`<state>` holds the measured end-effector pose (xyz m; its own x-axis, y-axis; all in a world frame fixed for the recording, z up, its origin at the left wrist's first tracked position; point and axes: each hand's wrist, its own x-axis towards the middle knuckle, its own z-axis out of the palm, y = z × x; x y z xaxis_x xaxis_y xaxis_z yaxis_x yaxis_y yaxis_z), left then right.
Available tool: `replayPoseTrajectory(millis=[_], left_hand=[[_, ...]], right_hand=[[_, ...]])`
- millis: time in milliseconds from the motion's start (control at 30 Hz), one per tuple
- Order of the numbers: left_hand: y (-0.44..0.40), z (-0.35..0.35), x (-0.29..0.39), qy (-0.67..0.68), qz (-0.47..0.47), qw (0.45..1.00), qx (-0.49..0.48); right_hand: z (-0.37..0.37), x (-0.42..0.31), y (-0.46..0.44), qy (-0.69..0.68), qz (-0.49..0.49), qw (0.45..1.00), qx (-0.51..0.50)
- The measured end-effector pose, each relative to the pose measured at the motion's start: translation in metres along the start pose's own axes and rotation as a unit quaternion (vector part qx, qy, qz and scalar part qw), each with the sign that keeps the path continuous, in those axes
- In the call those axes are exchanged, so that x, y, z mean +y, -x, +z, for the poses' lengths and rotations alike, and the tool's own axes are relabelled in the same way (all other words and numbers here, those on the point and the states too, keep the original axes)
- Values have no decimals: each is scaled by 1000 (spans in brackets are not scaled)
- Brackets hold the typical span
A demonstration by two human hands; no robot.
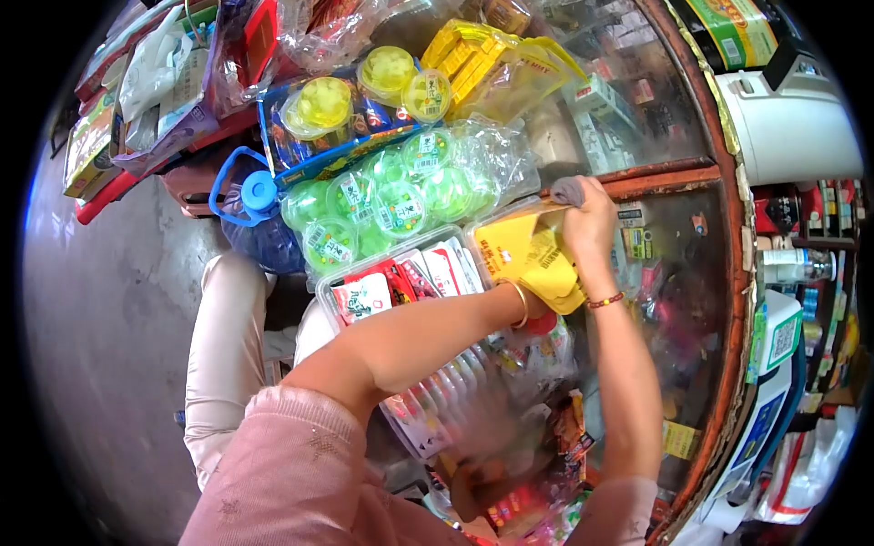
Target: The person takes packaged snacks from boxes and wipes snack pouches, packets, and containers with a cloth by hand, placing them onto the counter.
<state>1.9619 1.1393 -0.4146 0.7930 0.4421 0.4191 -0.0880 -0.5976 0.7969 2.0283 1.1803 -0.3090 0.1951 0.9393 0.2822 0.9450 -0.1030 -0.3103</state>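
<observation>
We see the right hand curled round a grey cloth by the clear tub on the counter, presumably bunched to fit the grip. Left hand's hidden behind yellow packets, probably steadying them; we can't tell its grip.

Hands at yellow packaging, grey cloth in the right one.

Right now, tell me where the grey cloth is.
The grey cloth sits right of centre in the head view, in the grip of the right hand, just above the yellow packets and beside the wooden bar.
</observation>
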Motion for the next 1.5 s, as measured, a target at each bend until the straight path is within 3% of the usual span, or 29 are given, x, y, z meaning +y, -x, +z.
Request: replayPoseTrajectory(millis=[133,200,233,333,367,433,467,533,633,667,733,800,867,933,1000,1067,1100,1133,1200,1233,1267,1333,1400,1467,1500], left_hand=[[0,-20,12,-26,3,1000,4],[-1,-18,11,-43,-15,999,-17],[-1,-17,9,-55,-24,998,-26],[5,31,-17,2,-70,987,-142],[10,35,-21,-81,-62,991,-88],[17,-15,25,-168,-99,978,-73],[22,-21,31,-172,-88,978,-79],[34,-27,43,-137,-61,985,87],[55,-56,56,-108,-23,994,2],[59,-51,39,-165,19,986,-11],[60,-75,20,-137,92,984,-66],[46,-104,11,-107,61,963,-239],[29,-100,-8,-68,194,952,-226],[6,-107,-12,-81,170,927,-325],[1,-113,-9,-106,135,923,-345],[10,-117,-17,-83,280,915,-279],[15,-127,-8,-116,327,911,-222],[22,-138,4,-119,330,907,-233],[31,-154,22,-190,219,956,-32],[30,-153,25,-220,143,964,34],[25,-152,30,-243,8,970,17],[9,-147,16,-269,-63,960,-46],[-13,-138,12,-328,-57,940,-76],[-37,-129,7,-385,-52,915,-106],[-48,-125,0,-363,-94,915,-146]], right_hand=[[12,6,1,33,-48,997,42],[17,13,-1,-1,-16,996,-85],[31,13,4,78,-63,993,-58],[54,19,3,35,-11,998,-45],[55,23,-3,31,-9,999,-37],[44,31,-9,59,-30,989,-129],[34,33,-12,61,-23,991,-118],[3,33,-12,7,-89,993,-72],[-58,8,13,-102,21,991,81],[-76,3,30,-154,70,979,115],[-101,-8,74,-307,112,928,181],[-118,-13,122,-334,155,906,206],[-120,-23,168,-428,209,857,196],[-111,-32,205,-406,257,847,225],[-103,-45,235,-389,307,837,232],[-90,-39,255,-414,315,823,227],[-84,-39,259,-451,362,788,210],[-77,-40,262,-486,408,749,190],[-55,-34,246,-550,447,689,155],[-37,-23,240,-551,425,707,127],[-23,-16,232,-549,402,726,98],[-15,-18,211,-538,421,727,65],[-1,-11,203,-526,437,729,35],[25,4,204,-533,383,745,122],[29,6,204,-559,447,682,147]])
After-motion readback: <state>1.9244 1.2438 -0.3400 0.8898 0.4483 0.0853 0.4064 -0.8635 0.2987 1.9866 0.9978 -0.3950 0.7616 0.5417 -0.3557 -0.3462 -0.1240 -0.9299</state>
